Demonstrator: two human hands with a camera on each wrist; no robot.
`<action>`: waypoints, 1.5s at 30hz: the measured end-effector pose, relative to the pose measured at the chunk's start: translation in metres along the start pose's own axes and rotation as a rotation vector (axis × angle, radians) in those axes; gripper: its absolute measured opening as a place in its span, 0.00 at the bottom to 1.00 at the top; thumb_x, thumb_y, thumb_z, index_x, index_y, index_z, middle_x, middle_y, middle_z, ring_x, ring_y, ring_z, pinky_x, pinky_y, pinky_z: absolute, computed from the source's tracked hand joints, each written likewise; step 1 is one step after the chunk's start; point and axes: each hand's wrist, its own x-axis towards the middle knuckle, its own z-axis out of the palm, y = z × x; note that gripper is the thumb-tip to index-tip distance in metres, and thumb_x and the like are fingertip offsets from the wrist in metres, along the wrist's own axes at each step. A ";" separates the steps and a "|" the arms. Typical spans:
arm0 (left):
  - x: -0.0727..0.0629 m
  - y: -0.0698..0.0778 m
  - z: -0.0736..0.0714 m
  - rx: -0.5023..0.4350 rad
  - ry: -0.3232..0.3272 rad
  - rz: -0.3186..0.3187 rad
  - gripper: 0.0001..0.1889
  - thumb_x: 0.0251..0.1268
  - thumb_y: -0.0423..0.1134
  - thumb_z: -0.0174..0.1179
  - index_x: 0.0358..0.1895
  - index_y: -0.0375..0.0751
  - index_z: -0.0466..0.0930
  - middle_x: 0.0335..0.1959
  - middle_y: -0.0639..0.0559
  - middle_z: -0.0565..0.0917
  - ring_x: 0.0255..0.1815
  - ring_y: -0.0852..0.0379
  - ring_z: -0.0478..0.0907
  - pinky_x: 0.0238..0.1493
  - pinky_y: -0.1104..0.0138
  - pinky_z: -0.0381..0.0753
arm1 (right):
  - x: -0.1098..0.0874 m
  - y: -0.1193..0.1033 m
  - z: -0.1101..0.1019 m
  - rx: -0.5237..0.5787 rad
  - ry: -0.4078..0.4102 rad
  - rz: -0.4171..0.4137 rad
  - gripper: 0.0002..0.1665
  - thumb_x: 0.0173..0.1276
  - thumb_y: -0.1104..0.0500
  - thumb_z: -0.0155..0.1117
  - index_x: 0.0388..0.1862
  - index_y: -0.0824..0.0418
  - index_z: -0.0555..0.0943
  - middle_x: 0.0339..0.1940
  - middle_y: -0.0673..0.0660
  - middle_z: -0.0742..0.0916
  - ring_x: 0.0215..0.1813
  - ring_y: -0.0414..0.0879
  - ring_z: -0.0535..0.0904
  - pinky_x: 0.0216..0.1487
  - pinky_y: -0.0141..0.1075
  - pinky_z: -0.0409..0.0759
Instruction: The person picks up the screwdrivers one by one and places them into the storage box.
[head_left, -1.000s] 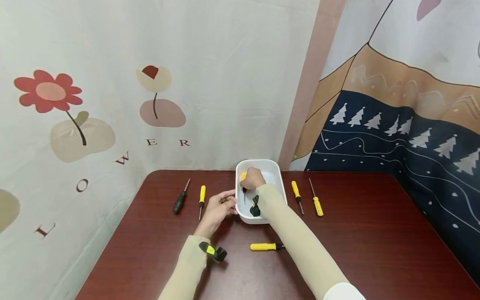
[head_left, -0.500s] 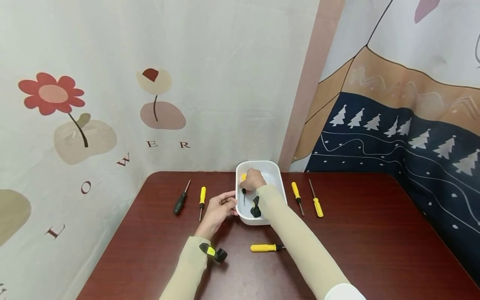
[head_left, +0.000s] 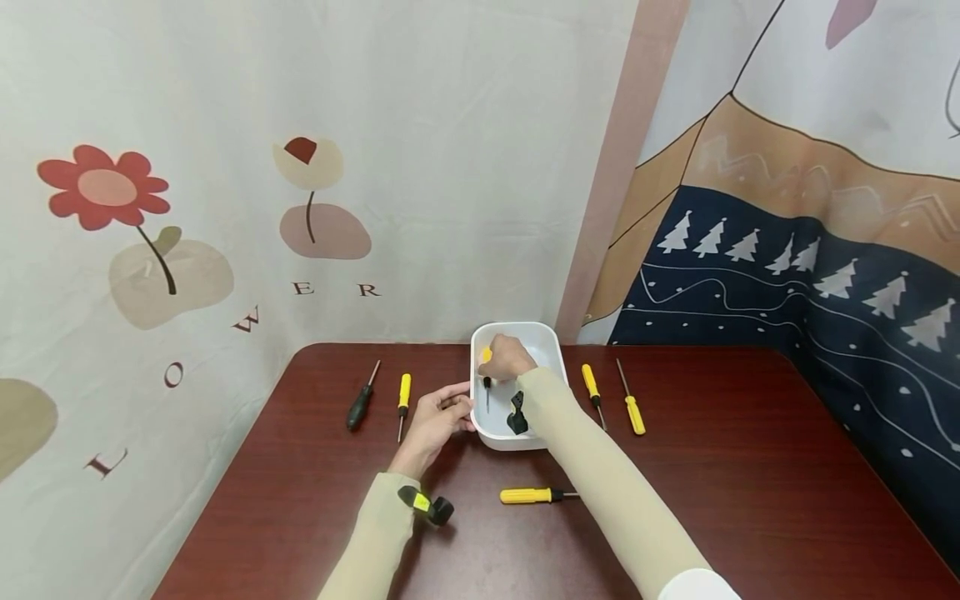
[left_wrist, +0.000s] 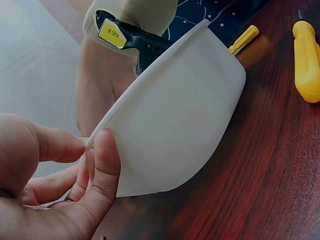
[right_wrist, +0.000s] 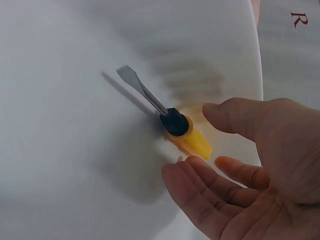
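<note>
A white plastic box (head_left: 556, 354) stands at the table's far edge. My left hand (head_left: 437, 425) holds its left side, fingertips at the rim and on the outer wall in the left wrist view. Inside the box lies a flat-blade screwdriver (right_wrist: 176, 122) with a yellow handle and black collar, its blade pointing toward me in the head view. Over its handle, inside the box, is my right hand (head_left: 507, 360). The right wrist view shows the thumb and fingers spread apart on either side of the handle, loosely curved.
Left of the box lie a black-handled screwdriver (head_left: 361, 406) and a yellow one (head_left: 404, 400). To its right lie two yellow-handled screwdrivers, one upright-lying (head_left: 591, 385) and one slanted (head_left: 635, 414). Another yellow screwdriver (head_left: 527, 496) lies crosswise in front on the brown table (head_left: 750, 500).
My right wrist and forearm have shifted slightly to the right, uncovering more of the crosswise screwdriver's shaft. My left hand and the box stay in place.
</note>
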 end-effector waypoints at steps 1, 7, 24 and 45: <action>0.000 0.000 0.000 -0.003 0.001 -0.002 0.22 0.71 0.25 0.59 0.66 0.28 0.76 0.37 0.47 0.81 0.27 0.58 0.79 0.30 0.71 0.85 | -0.001 0.000 -0.001 -0.004 0.004 -0.011 0.17 0.64 0.55 0.73 0.42 0.66 0.79 0.32 0.55 0.82 0.29 0.44 0.78 0.28 0.31 0.77; 0.000 -0.001 0.000 -0.011 -0.005 0.012 0.21 0.71 0.25 0.58 0.66 0.27 0.76 0.37 0.47 0.81 0.27 0.58 0.79 0.30 0.72 0.85 | -0.008 -0.002 -0.007 -0.034 0.008 -0.042 0.28 0.65 0.53 0.73 0.57 0.68 0.77 0.48 0.61 0.84 0.43 0.49 0.79 0.48 0.40 0.83; 0.001 0.002 0.001 0.011 0.014 -0.004 0.21 0.70 0.25 0.59 0.65 0.30 0.78 0.39 0.45 0.81 0.29 0.58 0.79 0.31 0.70 0.85 | -0.023 0.000 -0.021 -0.158 0.014 -0.101 0.45 0.66 0.45 0.72 0.77 0.58 0.67 0.72 0.63 0.77 0.72 0.56 0.71 0.71 0.48 0.76; 0.000 0.003 -0.001 0.021 -0.012 -0.019 0.22 0.71 0.26 0.59 0.67 0.29 0.76 0.39 0.46 0.81 0.30 0.57 0.80 0.33 0.70 0.86 | -0.046 0.015 -0.034 -0.314 0.026 -0.196 0.47 0.64 0.38 0.72 0.79 0.46 0.67 0.82 0.58 0.66 0.82 0.58 0.58 0.80 0.60 0.61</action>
